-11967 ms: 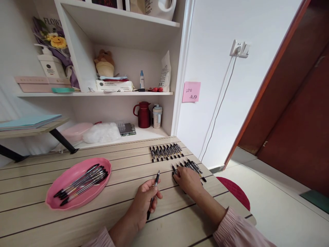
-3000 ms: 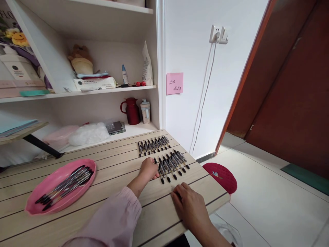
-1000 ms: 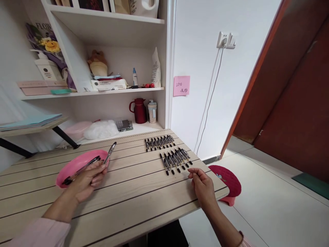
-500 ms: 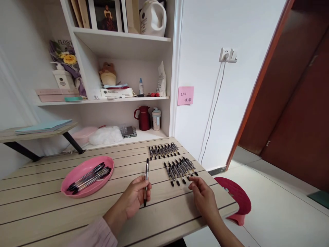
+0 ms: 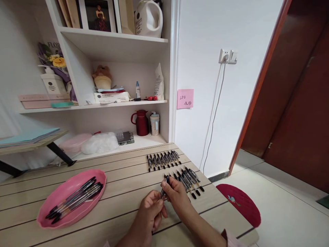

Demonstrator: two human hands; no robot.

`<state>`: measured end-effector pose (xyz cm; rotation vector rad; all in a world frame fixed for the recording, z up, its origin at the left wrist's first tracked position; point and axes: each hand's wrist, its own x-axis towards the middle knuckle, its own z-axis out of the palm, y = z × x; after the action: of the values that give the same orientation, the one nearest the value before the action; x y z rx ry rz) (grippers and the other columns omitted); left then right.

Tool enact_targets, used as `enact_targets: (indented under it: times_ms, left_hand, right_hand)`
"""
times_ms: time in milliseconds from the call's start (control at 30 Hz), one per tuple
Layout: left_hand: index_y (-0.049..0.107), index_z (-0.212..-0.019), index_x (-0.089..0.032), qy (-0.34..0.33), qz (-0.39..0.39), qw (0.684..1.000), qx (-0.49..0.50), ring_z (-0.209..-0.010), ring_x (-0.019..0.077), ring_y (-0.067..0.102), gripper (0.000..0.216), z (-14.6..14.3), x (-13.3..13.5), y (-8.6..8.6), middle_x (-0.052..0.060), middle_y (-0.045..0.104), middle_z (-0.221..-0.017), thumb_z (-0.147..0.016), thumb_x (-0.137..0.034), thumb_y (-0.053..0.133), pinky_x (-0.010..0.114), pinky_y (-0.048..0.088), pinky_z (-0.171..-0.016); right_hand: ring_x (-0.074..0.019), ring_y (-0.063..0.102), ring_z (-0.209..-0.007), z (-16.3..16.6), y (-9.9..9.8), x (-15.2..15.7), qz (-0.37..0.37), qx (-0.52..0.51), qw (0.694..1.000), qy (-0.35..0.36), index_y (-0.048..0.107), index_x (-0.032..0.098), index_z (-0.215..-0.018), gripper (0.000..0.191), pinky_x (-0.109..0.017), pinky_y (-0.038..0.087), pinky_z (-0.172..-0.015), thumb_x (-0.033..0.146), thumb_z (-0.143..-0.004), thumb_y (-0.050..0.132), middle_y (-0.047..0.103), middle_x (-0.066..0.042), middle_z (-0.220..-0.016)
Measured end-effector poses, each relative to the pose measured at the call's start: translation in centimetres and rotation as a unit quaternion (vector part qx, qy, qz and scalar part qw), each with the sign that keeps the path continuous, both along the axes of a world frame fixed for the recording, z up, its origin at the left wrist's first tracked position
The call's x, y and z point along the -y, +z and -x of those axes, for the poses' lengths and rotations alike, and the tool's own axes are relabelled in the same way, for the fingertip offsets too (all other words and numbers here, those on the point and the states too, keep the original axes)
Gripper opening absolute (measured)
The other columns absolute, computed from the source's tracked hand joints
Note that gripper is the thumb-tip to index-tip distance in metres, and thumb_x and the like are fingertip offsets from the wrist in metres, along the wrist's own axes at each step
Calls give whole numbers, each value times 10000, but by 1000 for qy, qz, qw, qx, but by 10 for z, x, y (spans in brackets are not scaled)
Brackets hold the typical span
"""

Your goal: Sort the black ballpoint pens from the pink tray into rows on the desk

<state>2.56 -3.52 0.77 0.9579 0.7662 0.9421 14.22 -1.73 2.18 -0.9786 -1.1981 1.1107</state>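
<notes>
Both hands meet over the wooden table and hold one black pen between them. My left hand pinches the pen's lower end, fingers curled. My right hand grips the upper part with its fingertips. Just beyond the hands lie two rows of black pens: a near row and a far row. At the left a pink oval tray holds several more black pens.
White shelves behind the table carry a red jug, a cup, a plastic bag and boxes. A pink sticky note hangs on the wall. A red stool stands by the table's right edge.
My left hand took a pen from the pink tray and carried it right. My right hand has now come in and closed on the same pen beside the near row.
</notes>
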Motion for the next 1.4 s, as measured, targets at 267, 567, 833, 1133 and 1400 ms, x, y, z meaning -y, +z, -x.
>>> enact_targets:
  times_ms: [267, 567, 833, 1133, 1400]
  left_hand:
    - [513, -800, -185, -163, 144, 967, 130, -283, -18, 138, 174, 15, 0, 10, -71, 481, -484, -724, -306, 612, 126, 59, -307]
    - [505, -750, -174, 0, -33, 999, -22, -271, 4, 266, 209, -2, 6, -3, -32, 548, -532, -721, -361, 594, 164, 113, -294]
    - [518, -828, -184, -113, 125, 981, 99, -286, -16, 134, 143, 7, 9, 7, -74, 467, -476, -760, -304, 557, 137, 60, -320]
    - [502, -1082, -221, -161, 122, 973, 107, -268, 5, 227, 303, 8, 19, 4, -44, 519, -521, -790, -298, 520, 160, 80, -317]
    - [492, -1090, -216, 13, 124, 979, 160, -296, 8, 273, 320, 14, 1, 0, -61, 490, -548, -773, -247, 519, 154, 123, -331]
  right_hand:
    - [-44, 366, -408, -4, 6, 7, 24, -143, 981, 127, 480, 164, -704, 306, -176, 232, -408, 454, -730, 573, 420, 62, -504]
    - [-67, 409, -457, -6, -7, -3, 9, -7, 999, 38, 512, 168, -675, 339, -189, 323, -437, 481, -644, 638, 439, 61, -531]
    - [-48, 384, -413, -8, -2, 2, 57, -119, 983, 124, 583, 144, -775, 288, -181, 272, -411, 402, -666, 652, 494, 41, -525]
    - [-61, 469, -557, -27, 6, -10, 2, -219, 975, 35, 552, 191, -1018, 350, -172, 368, -500, 338, -710, 630, 558, 5, -731]
    - [-127, 546, -553, -36, 3, -21, 26, 82, 994, -73, 488, 197, -1138, 465, -242, 405, -510, 409, -727, 537, 537, 27, -682]
